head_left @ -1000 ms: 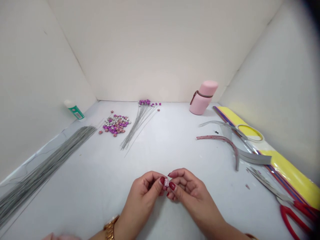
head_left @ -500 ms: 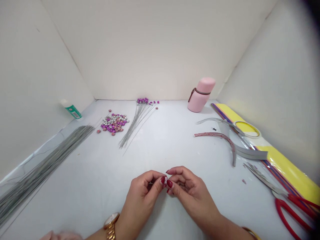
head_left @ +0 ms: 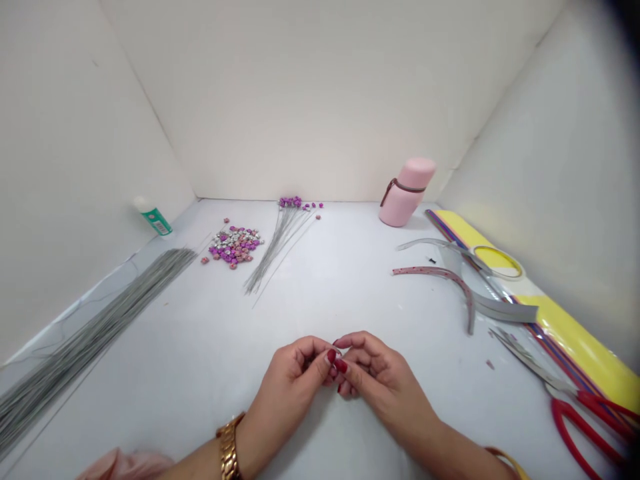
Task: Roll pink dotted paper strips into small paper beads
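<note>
My left hand [head_left: 295, 377] and my right hand [head_left: 383, 377] meet low in the middle of the view, thumbs and fingertips pinched together. Whatever lies between the fingertips is too small and covered to make out. A pile of purple, pink and silver beads [head_left: 235, 245] lies beyond my hands to the left. Beside it, thin wires [head_left: 275, 247] spread out, with purple beads [head_left: 290, 201] at their far ends. A thick bundle of grey wires [head_left: 105, 330] stretches along the left side.
A pink bottle [head_left: 404, 193] stands at the back right. A green and white tube [head_left: 157, 219] is at the back left. On the right are red-handled scissors [head_left: 560, 380], curved strips [head_left: 450, 275], a tape roll [head_left: 520, 270] and yellow sheets [head_left: 585, 340].
My left hand has turned slightly and shifted right, closer to my right hand. The pale bit visible between the fingertips is now mostly covered. The whole view has moved slightly.
</note>
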Action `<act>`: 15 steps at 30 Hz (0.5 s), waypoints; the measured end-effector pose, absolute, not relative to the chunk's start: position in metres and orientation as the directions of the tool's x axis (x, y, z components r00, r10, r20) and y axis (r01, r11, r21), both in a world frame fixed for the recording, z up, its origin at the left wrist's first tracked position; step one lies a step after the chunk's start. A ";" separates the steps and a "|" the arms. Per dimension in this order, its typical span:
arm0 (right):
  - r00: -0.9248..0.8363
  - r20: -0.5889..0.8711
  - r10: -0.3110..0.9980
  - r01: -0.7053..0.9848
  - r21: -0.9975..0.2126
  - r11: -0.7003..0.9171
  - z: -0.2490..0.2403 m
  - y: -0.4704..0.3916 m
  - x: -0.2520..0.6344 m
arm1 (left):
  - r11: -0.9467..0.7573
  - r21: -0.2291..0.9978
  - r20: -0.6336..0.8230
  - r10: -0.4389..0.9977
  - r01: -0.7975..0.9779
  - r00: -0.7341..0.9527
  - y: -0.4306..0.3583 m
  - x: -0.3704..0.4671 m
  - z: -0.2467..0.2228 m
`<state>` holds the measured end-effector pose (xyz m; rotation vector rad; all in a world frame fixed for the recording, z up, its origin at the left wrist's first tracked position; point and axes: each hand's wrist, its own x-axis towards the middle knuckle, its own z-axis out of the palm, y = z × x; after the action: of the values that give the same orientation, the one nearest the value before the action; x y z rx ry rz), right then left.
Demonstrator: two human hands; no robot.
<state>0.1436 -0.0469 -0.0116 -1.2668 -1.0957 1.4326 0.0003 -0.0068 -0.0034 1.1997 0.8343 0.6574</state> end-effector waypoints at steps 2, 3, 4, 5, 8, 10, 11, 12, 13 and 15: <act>-0.079 -0.187 0.979 -0.048 -0.980 -0.191 -0.011 -0.047 0.144 | 0.234 0.972 -0.201 0.847 -0.005 0.491 -0.007 0.001 -0.003; -0.094 -0.180 0.979 -0.034 -0.982 -0.184 -0.010 -0.047 0.144 | 0.232 0.973 -0.203 0.859 -0.004 0.469 -0.007 0.001 -0.003; -0.108 -0.174 0.979 -0.016 -0.984 -0.177 -0.010 -0.048 0.144 | 0.232 0.973 -0.205 0.864 -0.002 0.460 -0.007 0.001 -0.003; -0.116 -0.172 0.978 0.000 -0.985 -0.173 -0.009 -0.048 0.144 | 0.231 0.973 -0.205 0.861 0.002 0.466 -0.007 0.001 -0.003; -0.112 -0.195 0.974 -0.008 -0.980 -0.197 -0.009 -0.049 0.142 | 0.176 0.984 -0.170 0.853 0.034 0.493 -0.009 0.001 -0.005; -0.111 -0.218 0.970 -0.047 -0.974 -0.224 -0.008 -0.049 0.140 | 0.108 0.992 -0.126 0.860 0.065 0.495 -0.010 0.000 -0.006; -0.112 -0.226 0.968 -0.066 -0.970 -0.234 -0.008 -0.049 0.140 | 0.082 0.994 -0.106 0.862 0.070 0.495 -0.011 0.000 -0.007; -0.112 -0.229 0.967 -0.082 -0.968 -0.238 -0.008 -0.048 0.139 | 0.064 0.995 -0.091 0.863 0.071 0.498 -0.011 0.000 -0.007; -0.110 -0.227 0.968 -0.094 -0.967 -0.238 -0.008 -0.048 0.139 | 0.052 0.996 -0.082 0.863 0.073 0.499 -0.011 -0.001 -0.007; -0.114 -0.217 0.970 -0.113 -0.967 -0.230 -0.009 -0.048 0.139 | 0.033 0.996 -0.071 0.872 0.087 0.484 -0.011 -0.002 -0.007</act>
<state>0.1392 -0.0477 -0.0089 -1.2267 -1.0718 1.5069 -0.0016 -0.0110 -0.0067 1.4225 0.9027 0.7526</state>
